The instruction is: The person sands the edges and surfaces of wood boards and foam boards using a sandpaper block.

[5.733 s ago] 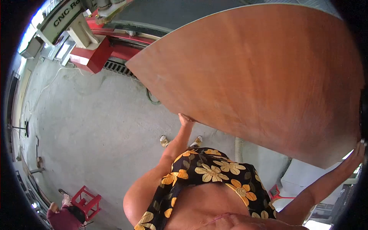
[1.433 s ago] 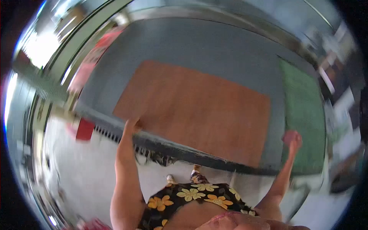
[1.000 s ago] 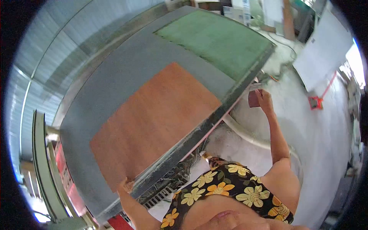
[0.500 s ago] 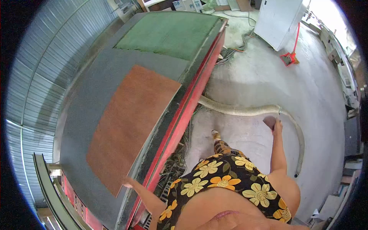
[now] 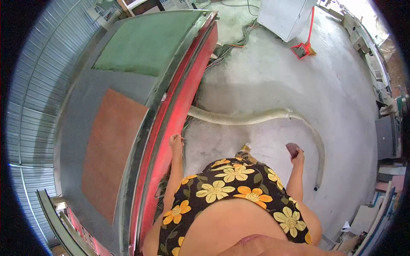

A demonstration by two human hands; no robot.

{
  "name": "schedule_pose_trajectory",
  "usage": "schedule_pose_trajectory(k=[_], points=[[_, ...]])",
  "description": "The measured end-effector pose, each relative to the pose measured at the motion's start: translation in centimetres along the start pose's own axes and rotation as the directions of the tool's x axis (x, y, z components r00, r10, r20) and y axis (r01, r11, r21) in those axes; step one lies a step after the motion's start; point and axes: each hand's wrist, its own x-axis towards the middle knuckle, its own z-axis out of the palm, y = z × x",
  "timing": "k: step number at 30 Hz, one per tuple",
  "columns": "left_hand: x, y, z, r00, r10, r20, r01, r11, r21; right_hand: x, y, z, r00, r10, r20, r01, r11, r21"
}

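My right hand (image 5: 299, 156), out over the floor on the right, is closed around a dark reddish-brown flat piece (image 5: 292, 148) that looks like folded sandpaper. My left hand (image 5: 176, 140) hangs beside the red side of a long machine table (image 5: 72, 111), apart from it. Its fingers are loosely bent and a little apart, with nothing visible in them. On the grey tabletop lies a reddish-brown sheet (image 5: 112, 153), close to the near edge. A green sheet (image 5: 147, 42) covers the far end of that top.
A ribbed hose (image 5: 239, 118) curves across the floor ahead of me. Cables (image 5: 239, 45) run along the table's far side. Farther off stand a white cabinet (image 5: 285, 18) and a red dustpan (image 5: 302, 50). Boards and boxes line the right wall.
My left hand has come off the edge of the reddish-brown sheet and now hangs beside the table. The view has shifted, with the table further left. The right hand still holds its piece.
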Motion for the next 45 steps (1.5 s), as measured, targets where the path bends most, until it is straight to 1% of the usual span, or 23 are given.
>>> schedule_pose_trajectory(k=[7, 12, 13, 15, 17, 19, 22, 23, 24, 26, 27, 29, 31, 33, 34, 36, 37, 39, 41, 42, 43, 44, 45], points=[[1.2, 1.3, 15.4, 0.998, 0.035, 0.055, -0.039, 0.996, 0.075, 9.9, -5.0, -3.5, 0.999, 0.017, 0.037, -0.015, 0.999, -0.032], [3.1, -3.6, 18.3, 0.992, -0.128, 0.005, 0.117, 0.923, 0.366, 12.1, -7.3, -4.2, 1.0, -0.016, -0.016, 0.015, 0.996, -0.083], [3.5, -6.5, 18.1, 0.99, -0.139, 0.013, 0.121, 0.894, 0.431, 13.1, -5.0, -5.1, 0.999, 0.001, -0.044, -0.005, 0.996, -0.085], [2.9, -7.6, 18.2, 0.976, -0.218, 0.011, 0.192, 0.885, 0.424, 12.6, -3.9, -6.9, 0.983, -0.134, 0.125, 0.165, 0.945, -0.284], [2.6, -7.7, 19.1, 0.953, -0.302, -0.005, 0.278, 0.871, 0.405, 11.8, -4.6, -6.2, 0.991, -0.092, 0.1, 0.12, 0.938, -0.325], [2.6, -7.8, 19.6, 0.924, -0.381, -0.032, 0.364, 0.851, 0.378, 9.5, -6.2, -3.5, 0.986, 0.117, -0.118, -0.136, 0.976, -0.17], [3.7, -9.5, 20.3, 0.922, -0.387, 0.011, 0.35, 0.844, 0.405, 14.4, -0.8, -7.5, 0.972, 0.216, -0.088, -0.208, 0.974, 0.091], [4.7, -9.9, 20.8, 0.902, -0.43, 0.031, 0.372, 0.814, 0.447, 16.9, 1.2, -9.2, 0.989, 0.067, -0.131, -0.109, 0.932, -0.346], [6.4, -11.8, 21.1, 0.894, -0.446, 0.046, 0.387, 0.82, 0.422, 19.3, 3.0, -10.5, 0.991, -0.087, -0.105, -0.015, 0.697, -0.717], [9.7, -15.1, 22.7, 0.88, -0.468, 0.077, 0.412, 0.835, 0.366, 22.1, 1.9, -9.2, 0.985, -0.163, -0.055, 0.036, 0.505, -0.862], [9.7, -13.0, 23.7, 0.848, -0.525, 0.069, 0.472, 0.809, 0.349, 23.3, 1.8, -8.0, 0.992, -0.099, -0.077, 0.01, 0.676, -0.737], [9.5, -8.9, 26.5, 0.865, -0.499, 0.055, 0.431, 0.795, 0.426, 23.8, -0.6, -4.5, 0.996, 0.04, -0.085, -0.072, 0.908, -0.413], [12.2, -8.7, 29.4, 0.871, -0.488, 0.053, 0.427, 0.806, 0.41, 24.8, -3.5, 0.7, 0.984, 0.176, -0.024, -0.177, 0.984, -0.033], [17.2, -11.6, 31.2, 0.87, -0.488, 0.069, 0.447, 0.84, 0.308, 26.2, -5.2, 5.8, 0.982, 0.189, -0.005, -0.186, 0.968, 0.17], [18.6, -9.7, 32.7, 0.873, -0.486, 0.034, 0.457, 0.841, 0.289, 29.6, -4.5, 7.3, 0.97, 0.203, -0.134, -0.19, 0.976, 0.104], [19.5, -5.5, 36.0, 0.861, -0.508, -0.037, 0.498, 0.826, 0.265, 34.9, -7.1, 11.0, 0.989, 0.124, -0.086, -0.137, 0.976, -0.168], [22.4, -5.0, 38.1, 0.82, -0.566, -0.089, 0.543, 0.717, 0.437, 36.4, -8.2, 12.1, 0.993, 0.098, -0.066, -0.114, 0.947, -0.3], [25.6, -1.6, 41.8, 0.862, -0.507, -0.005, 0.455, 0.77, 0.447, 39.1, -10.5, 14.0, 0.998, 0.054, -0.011, -0.052, 0.834, -0.549], [27.9, -0.5, 42.3, 0.905, -0.398, 0.15, 0.373, 0.912, 0.168, 37.9, -10.1, 15.2, 0.918, -0.236, 0.319, 0.393, 0.645, -0.655], [28.1, 1.7, 43.8, 0.903, -0.418, 0.104, 0.377, 0.884, 0.277, 37.6, -11.3, 17.0, 0.802, -0.338, 0.492, 0.597, 0.492, -0.634], [28.3, 4.5, 46.1, 0.899, -0.434, 0.058, 0.381, 0.841, 0.384, 37.1, -13.2, 19.2, 0.914, -0.307, 0.266, 0.407, 0.691, -0.598], [29.8, 4.6, 47.7, 0.92, -0.373, 0.119, 0.315, 0.885, 0.343, 35.1, -15.4, 22.9, 0.979, -0.197, 0.048, 0.194, 0.841, -0.504], [31.2, 4.2, 48.9, 0.935, -0.308, 0.176, 0.248, 0.923, 0.295, 33.0, -17.7, 26.7, 0.982, -0.075, -0.173, 0.015, 0.947, -0.322]])
